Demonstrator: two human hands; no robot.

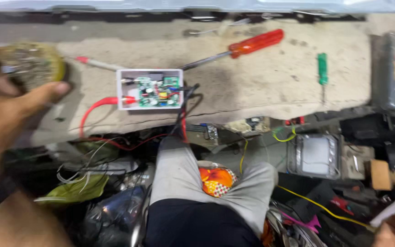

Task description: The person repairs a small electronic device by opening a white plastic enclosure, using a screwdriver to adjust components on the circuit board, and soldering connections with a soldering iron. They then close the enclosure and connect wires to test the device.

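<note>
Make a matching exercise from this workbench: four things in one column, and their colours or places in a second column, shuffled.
Things:
1. large screwdriver
2. small screwdriver
3. open circuit box
4. round wire-wool pad

Colour or place:
A. green handle, right part of the bench
B. in the left hand
C. red handle, lying slanted behind the box
D. white, middle of the bench, red wire attached

Pairs: 1-C, 2-A, 3-D, 4-B

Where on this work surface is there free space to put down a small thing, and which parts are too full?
Bare surface lies between the white box with the circuit board and the green screwdriver, below the red screwdriver. A narrower strip lies between the left hand and the box. The floor by the knee is crowded with wires and parts.
</note>
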